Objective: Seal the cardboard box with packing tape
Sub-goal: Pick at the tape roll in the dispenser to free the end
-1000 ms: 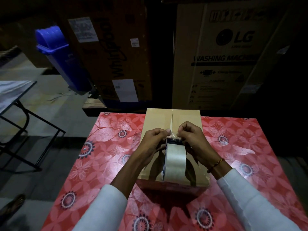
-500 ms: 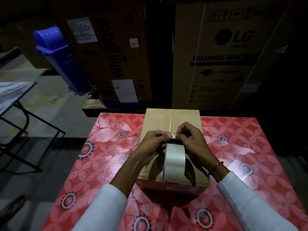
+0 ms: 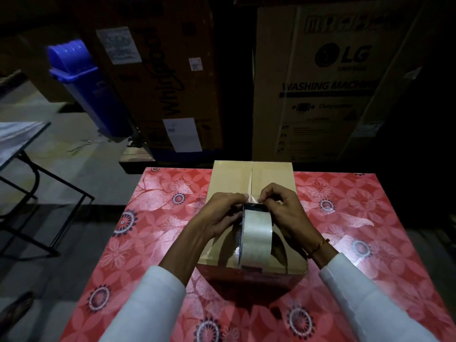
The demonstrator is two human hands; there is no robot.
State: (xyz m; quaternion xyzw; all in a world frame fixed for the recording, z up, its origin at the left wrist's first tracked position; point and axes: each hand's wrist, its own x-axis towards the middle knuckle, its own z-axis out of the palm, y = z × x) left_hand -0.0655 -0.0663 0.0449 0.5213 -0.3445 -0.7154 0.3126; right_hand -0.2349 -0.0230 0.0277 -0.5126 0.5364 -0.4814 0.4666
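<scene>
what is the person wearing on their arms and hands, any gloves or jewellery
No gloves: both hands are bare. Long white sleeves cover both forearms, ending just above the wrists. The right hand has a thin gold-coloured bangle with a small red part at the wrist. The left hand shows no jewellery.

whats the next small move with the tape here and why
Probably peel the free end further off the clear packing tape roll. Both hands, left hand and right hand, pinch at the roll's top, and the brown cardboard box shows no fresh strip along its centre seam.
</scene>
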